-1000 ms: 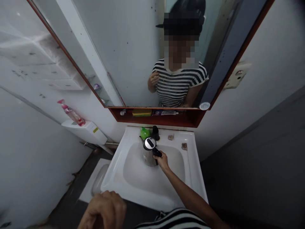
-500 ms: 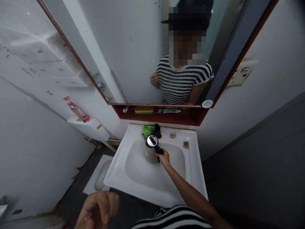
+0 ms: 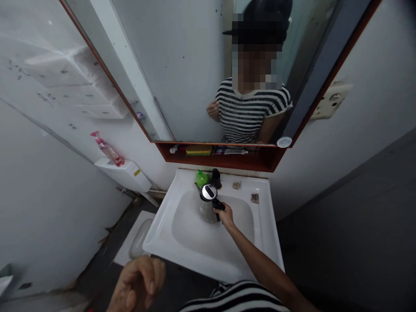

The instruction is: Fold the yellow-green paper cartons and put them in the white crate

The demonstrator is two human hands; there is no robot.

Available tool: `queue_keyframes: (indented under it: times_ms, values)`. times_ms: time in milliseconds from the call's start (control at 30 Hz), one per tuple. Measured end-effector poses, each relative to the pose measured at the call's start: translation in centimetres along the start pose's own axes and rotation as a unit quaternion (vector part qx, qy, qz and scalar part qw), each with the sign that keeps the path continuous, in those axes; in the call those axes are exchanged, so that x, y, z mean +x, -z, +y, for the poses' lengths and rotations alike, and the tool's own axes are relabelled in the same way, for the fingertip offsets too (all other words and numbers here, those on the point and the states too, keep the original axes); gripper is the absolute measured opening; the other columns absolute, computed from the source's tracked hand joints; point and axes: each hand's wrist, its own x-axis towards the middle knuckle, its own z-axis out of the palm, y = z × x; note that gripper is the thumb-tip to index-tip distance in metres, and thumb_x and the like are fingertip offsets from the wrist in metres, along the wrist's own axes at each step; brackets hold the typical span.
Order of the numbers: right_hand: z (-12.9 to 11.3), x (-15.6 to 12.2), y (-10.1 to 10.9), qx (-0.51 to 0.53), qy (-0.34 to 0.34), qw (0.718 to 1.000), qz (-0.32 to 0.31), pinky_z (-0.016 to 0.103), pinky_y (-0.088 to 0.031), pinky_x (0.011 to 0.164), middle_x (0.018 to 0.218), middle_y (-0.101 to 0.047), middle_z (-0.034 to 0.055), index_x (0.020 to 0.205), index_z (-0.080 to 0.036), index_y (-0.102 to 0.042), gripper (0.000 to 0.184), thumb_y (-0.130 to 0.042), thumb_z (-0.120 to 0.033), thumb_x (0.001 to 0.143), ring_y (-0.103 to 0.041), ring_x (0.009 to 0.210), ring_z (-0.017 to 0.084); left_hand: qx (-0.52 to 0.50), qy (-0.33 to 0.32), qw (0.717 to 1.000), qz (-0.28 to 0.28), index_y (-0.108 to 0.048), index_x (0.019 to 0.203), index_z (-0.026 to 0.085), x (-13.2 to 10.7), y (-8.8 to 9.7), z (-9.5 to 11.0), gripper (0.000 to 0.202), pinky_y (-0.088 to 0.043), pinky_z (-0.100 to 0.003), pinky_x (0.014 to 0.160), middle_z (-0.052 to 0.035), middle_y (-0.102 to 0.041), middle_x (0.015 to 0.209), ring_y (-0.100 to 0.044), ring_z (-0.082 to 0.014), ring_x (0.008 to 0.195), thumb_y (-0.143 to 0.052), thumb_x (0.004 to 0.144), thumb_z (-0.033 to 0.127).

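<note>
My right hand is wrapped round the black handle of a steel electric kettle. The kettle stands upright in the white sink basin, just below a black tap. A green object sits on the sink's back rim beside the tap. My left hand hangs close to the camera at the bottom of the head view. Its fingers are loosely curled with nothing seen in them. It touches nothing.
A red-framed mirror above the sink reflects me in a striped shirt. A shelf under it holds a yellow sponge and tubes. A toilet cistern with a pink bottle stands left. Two small soap pieces lie on the sink rim.
The view shifted slightly, so the sink sits a little more to the right. My left hand's fingers uncurled somewhat. The kettle stays in the basin in my right hand.
</note>
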Motion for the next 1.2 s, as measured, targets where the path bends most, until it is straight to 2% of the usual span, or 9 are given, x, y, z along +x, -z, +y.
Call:
queue_keyframes:
  times_ms: [167,500,967,1200]
  values:
    - [0.4,0.5,0.2,-0.005,0.004,1.000,-0.003,0.026,-0.037,0.059,0.056,-0.056,-0.0042,0.062,-0.019,-0.060,0.018,-0.064,-0.034,0.051,-0.051,0.061,0.017,0.004,-0.002,1.000,0.007,-0.060,0.089,0.025,0.4,-0.4,0.2,0.022,-0.024,-0.024,0.047,0.0052,-0.034,0.054,-0.027,-0.0086,0.046,-0.055,0.088,0.047]
    - [1.2,0.7,0.5,-0.014,0.005,1.000,-0.009,0.027,-0.039,0.062,0.059,-0.059,-0.0033,0.067,-0.019,-0.064,0.021,-0.064,-0.035,0.054,-0.054,0.064,0.018,0.002,0.027,1.000,0.009,-0.060,0.089,0.025,-0.5,0.7,-0.6,0.023,-0.025,-0.025,0.051,0.0043,-0.037,0.056,-0.030,-0.0092,0.050,-0.056,0.087,0.047]
    - [0.8,0.7,1.0,-0.011,-0.006,1.000,-0.014,0.027,-0.038,0.058,0.058,-0.058,-0.0023,0.066,-0.018,-0.062,0.025,-0.063,-0.038,0.052,-0.052,0.061,0.017,0.015,0.028,0.999,0.041,-0.061,0.086,0.020,-0.8,1.4,-1.5,0.026,-0.025,-0.023,0.048,0.0031,-0.040,0.057,-0.034,-0.0085,0.048,-0.058,0.085,0.046]
    - [0.9,0.8,1.0,-0.012,-0.009,1.000,-0.011,0.027,-0.038,0.058,0.057,-0.058,-0.0029,0.065,-0.018,-0.063,0.024,-0.064,-0.038,0.052,-0.052,0.059,0.017,0.002,0.034,0.999,0.035,-0.062,0.089,0.020,-0.9,1.6,-1.9,0.024,-0.025,-0.023,0.049,0.0030,-0.042,0.060,-0.035,-0.0079,0.049,-0.059,0.086,0.044]
